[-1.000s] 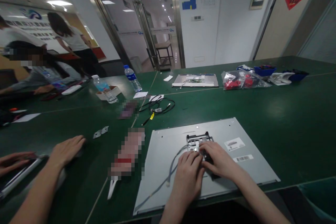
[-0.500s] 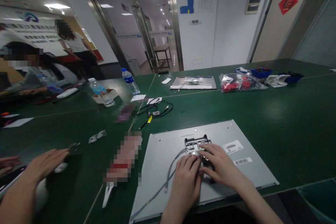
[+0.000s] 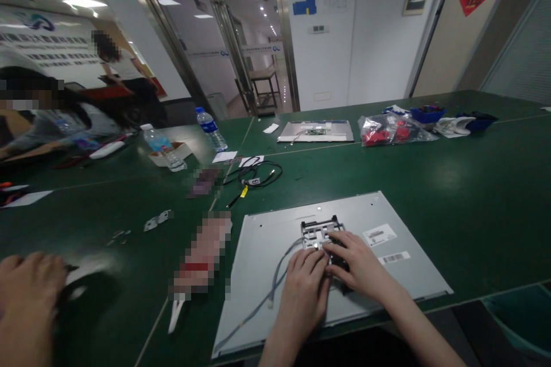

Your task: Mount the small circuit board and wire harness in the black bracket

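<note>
A flat grey metal display panel point(image 3: 262, 252) lies back side up on the green table in front of me. At its middle sits a black and silver bracket point(image 3: 316, 231). My left hand point(image 3: 305, 275) rests on the near left part of this bracket, fingers bent close together and closed on it. From the right, my right hand point(image 3: 355, 258) reaches over the bracket, thumb and fingers curled round its black part. Both hands hide much of the bracket, and their fingertips nearly meet. A grey cable point(image 3: 275, 278) runs from it across the panel to the near left corner.
Left of the panel lie a blurred pinkish packet point(image 3: 204, 246), small metal plates point(image 3: 157, 221) and a co-worker's hand point(image 3: 32, 287). Beyond are a black cable point(image 3: 258, 175), water bottles point(image 3: 210, 129), another panel point(image 3: 293, 132) and a plastic bag with red items point(image 3: 391, 129).
My hands stay on the bracket with only slight finger movement. The co-worker's hand at the left has drawn back toward the frame's left edge. The view has shifted slightly.
</note>
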Available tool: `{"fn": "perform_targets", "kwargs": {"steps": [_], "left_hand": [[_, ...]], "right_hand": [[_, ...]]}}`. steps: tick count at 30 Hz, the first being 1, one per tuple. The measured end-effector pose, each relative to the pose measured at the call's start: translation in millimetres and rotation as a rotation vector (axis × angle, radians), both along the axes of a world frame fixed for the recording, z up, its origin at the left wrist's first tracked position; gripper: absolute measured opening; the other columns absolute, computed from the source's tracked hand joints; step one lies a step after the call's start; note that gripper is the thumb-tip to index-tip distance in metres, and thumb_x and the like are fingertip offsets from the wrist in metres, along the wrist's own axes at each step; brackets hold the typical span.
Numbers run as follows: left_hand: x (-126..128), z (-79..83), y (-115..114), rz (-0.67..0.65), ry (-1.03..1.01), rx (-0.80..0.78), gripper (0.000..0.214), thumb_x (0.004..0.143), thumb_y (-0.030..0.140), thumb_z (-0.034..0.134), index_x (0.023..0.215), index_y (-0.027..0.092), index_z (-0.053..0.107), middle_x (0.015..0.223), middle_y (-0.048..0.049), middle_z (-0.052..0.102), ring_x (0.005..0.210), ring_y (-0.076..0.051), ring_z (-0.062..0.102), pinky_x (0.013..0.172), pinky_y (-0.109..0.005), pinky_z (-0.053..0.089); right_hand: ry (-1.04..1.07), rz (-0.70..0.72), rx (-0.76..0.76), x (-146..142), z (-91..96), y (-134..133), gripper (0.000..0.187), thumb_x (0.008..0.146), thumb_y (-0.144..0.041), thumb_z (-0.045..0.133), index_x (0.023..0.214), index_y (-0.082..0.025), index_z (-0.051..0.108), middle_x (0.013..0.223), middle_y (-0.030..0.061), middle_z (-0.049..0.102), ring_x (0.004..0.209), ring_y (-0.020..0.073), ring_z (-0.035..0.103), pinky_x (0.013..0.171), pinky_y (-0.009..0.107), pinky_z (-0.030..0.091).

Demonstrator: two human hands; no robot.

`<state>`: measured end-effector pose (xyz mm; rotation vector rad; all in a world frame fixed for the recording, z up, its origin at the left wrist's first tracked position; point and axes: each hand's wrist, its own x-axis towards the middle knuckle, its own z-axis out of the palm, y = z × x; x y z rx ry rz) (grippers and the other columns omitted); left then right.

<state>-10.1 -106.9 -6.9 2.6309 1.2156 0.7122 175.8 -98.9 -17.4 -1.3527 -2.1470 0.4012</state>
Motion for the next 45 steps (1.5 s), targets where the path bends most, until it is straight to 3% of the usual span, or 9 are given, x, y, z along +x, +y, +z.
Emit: {"fn": "perform_targets", "kwargs": {"steps": [9, 17, 34, 39, 45], "left_hand": [[4, 5.5, -1, -0.025, -0.032, -0.039, 0.022, 0.087, 0.011, 0.052, 0.106, 0.021, 0.059, 0.106, -0.0060, 0.063, 0.106, -0.025, 0.055, 0.104, -0.051, 0.037], [4, 4.6, 0, -0.035, -0.012, -0.050, 0.022, 0.087, 0.013, 0.053, 0.108, 0.021, 0.057, 0.116, -0.0058, 0.063, 0.114, -0.025, 0.052, 0.106, -0.051, 0.035], [3, 8.0, -3, -0.036, -0.026, -0.004, 0.021, 0.086, 0.011, 0.053, 0.102, 0.021, 0.062, 0.117, -0.0066, 0.064, 0.114, -0.026, 0.054, 0.106, -0.055, 0.035], [2, 10.7, -4, -0.040, 0.015, 0.010, 0.019, 0.085, 0.013, 0.056, 0.100, 0.022, 0.062, 0.119, -0.0054, 0.063, 0.114, -0.025, 0.054, 0.107, -0.052, 0.035], [2, 14.3, -4, -0.052, 0.027, -0.021, 0.016, 0.086, 0.014, 0.055, 0.098, 0.022, 0.061, 0.119, -0.0047, 0.061, 0.115, -0.024, 0.053, 0.108, -0.051, 0.033]], "right_hand": [[0.043, 0.007, -0.022, 2, -0.9, -1, 0.041, 0.084, -0.025, 0.063, 0.125, -0.026, 0.057, 0.137, 0.0080, 0.050, 0.124, 0.0263, 0.045, 0.106, 0.046, 0.038], [0.060, 0.012, -0.013, 3, -3.0, -1, 0.045, 0.081, -0.018, 0.063, 0.124, -0.026, 0.058, 0.136, 0.0086, 0.050, 0.124, 0.0260, 0.045, 0.106, 0.046, 0.038], [0.030, 0.027, -0.009, 2, 2.2, -8, 0.053, 0.080, -0.016, 0.059, 0.132, -0.025, 0.052, 0.142, 0.0080, 0.046, 0.129, 0.0272, 0.041, 0.109, 0.049, 0.035], [0.006, -0.014, 0.040, 14, 0.8, -18, 0.056, 0.083, -0.022, 0.058, 0.138, -0.028, 0.046, 0.144, 0.0075, 0.044, 0.131, 0.0278, 0.041, 0.108, 0.050, 0.037], [-0.070, -0.089, 0.038, 49, -9.1, -36, 0.058, 0.088, -0.035, 0.058, 0.143, -0.029, 0.040, 0.144, 0.0087, 0.046, 0.130, 0.0289, 0.044, 0.106, 0.050, 0.040]]}}
